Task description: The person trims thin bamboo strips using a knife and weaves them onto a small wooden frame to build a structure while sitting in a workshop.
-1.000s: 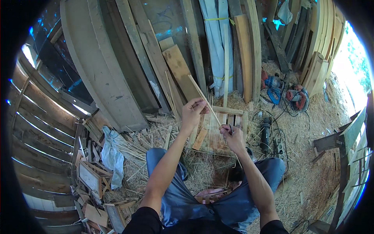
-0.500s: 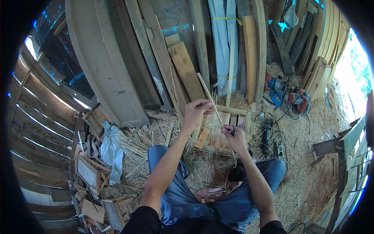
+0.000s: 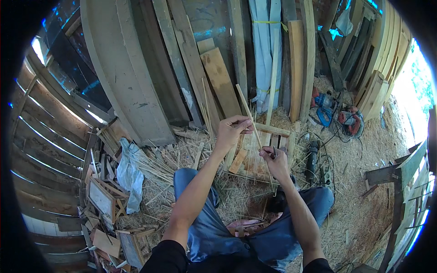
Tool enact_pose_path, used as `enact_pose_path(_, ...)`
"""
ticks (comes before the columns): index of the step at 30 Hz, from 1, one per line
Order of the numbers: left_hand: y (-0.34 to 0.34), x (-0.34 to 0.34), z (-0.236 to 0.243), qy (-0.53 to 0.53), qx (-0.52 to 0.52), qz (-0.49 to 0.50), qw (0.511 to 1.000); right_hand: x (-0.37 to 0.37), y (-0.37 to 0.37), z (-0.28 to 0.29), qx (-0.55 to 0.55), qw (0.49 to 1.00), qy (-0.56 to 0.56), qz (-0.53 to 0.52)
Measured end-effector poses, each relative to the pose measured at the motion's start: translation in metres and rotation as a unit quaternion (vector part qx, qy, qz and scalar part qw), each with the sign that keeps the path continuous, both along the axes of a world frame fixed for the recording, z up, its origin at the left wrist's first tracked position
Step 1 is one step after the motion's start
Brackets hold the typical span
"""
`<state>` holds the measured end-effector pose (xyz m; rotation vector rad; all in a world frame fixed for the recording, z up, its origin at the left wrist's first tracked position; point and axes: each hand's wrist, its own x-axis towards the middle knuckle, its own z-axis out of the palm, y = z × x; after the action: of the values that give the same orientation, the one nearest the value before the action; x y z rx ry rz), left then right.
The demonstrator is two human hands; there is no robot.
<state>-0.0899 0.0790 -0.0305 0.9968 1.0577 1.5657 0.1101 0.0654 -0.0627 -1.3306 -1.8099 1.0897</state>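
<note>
A thin wooden stick (image 3: 244,103) is pinched by the left hand (image 3: 233,132) and, toward its 5 o'clock end, by the right hand (image 3: 276,163), above a wooden frame (image 3: 278,131). Trimming seems underway; a steady pinch at both points is probably needed next.

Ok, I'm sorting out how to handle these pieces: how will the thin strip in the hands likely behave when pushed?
The strip is probably light, being so slender. It looks fairly stiff, as its upper end stands nearly straight beyond the left hand. Still, a hard sideways push might bend or snap something that thin.
</note>
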Motion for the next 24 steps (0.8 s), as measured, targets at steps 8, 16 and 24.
enact_pose_path(8,0.001,0.001,-0.005,-0.008,0.001,-0.004,1.0,0.002,0.0,-0.006,0.004,1.0,0.005,0.001)
enact_pose_path(16,-0.014,0.007,0.004,0.327,0.117,0.252,0.903,0.001,0.008,0.009,0.035,0.999,-0.029,-0.016)
enact_pose_path(24,-0.037,0.057,0.02,0.653,0.264,0.082,0.705,0.017,0.015,0.028,0.114,0.989,-0.094,-0.018)
